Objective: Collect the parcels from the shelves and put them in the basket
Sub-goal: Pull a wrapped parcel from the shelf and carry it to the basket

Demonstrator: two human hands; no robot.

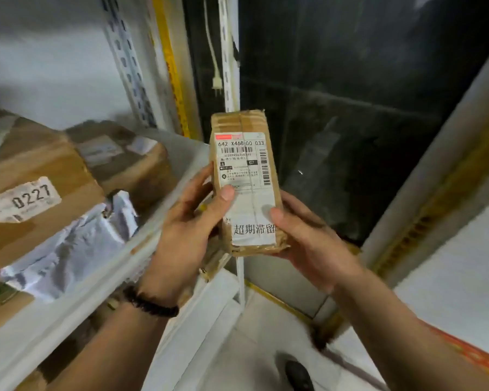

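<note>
Parcel (246,179) held upright, gripped by left hand (187,232) and right hand (308,244), just off the shelf (141,249) corner.

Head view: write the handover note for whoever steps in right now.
Left hand: grips the small taped parcel at its lower left, thumb on the label.
Right hand: grips its lower right, thumb on the label.
Parcel: upright, in the air beside the shelf edge.
Still on the shelf: the box marked 0227, a brown box behind it, a white bag parcel.
Basket: not in view.
Done: one parcel in hand. Left: put it in the basket, then fetch the rest.
</note>
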